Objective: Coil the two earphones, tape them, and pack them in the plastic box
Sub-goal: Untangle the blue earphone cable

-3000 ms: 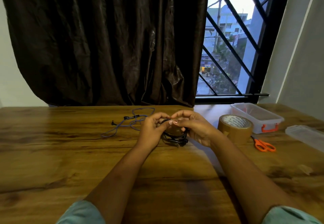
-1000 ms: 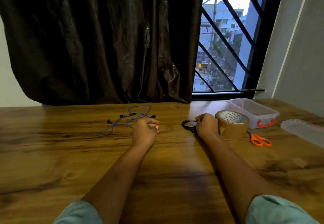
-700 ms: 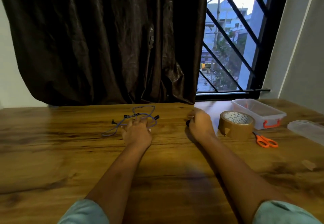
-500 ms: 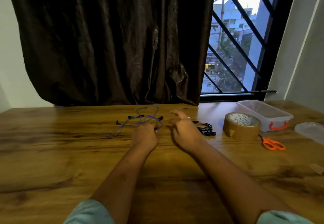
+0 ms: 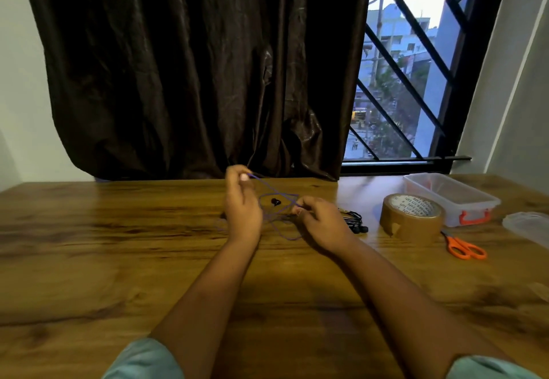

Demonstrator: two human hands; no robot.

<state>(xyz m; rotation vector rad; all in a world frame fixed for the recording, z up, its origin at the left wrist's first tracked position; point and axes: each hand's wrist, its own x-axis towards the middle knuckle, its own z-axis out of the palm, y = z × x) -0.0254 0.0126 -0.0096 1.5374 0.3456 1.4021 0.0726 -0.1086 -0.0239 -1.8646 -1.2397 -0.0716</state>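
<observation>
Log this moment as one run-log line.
step: coil purple earphone | left hand: pinches it | right hand: pinches it | black earphone: on table

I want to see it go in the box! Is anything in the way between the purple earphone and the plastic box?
Yes. The black earphone and the tape roll lie on the table between the purple earphone and the plastic box. Both sit low, so lifting over them looks easy.

Purple earphone (image 5: 279, 194) runs between your left hand (image 5: 242, 215) and right hand (image 5: 322, 221), bud (image 5: 275, 201) black. Right of your right hand: black earphone (image 5: 355, 224), brown tape roll (image 5: 411, 221), orange scissors (image 5: 465, 249), clear plastic box (image 5: 451, 197), orange latch (image 5: 473, 217).
</observation>
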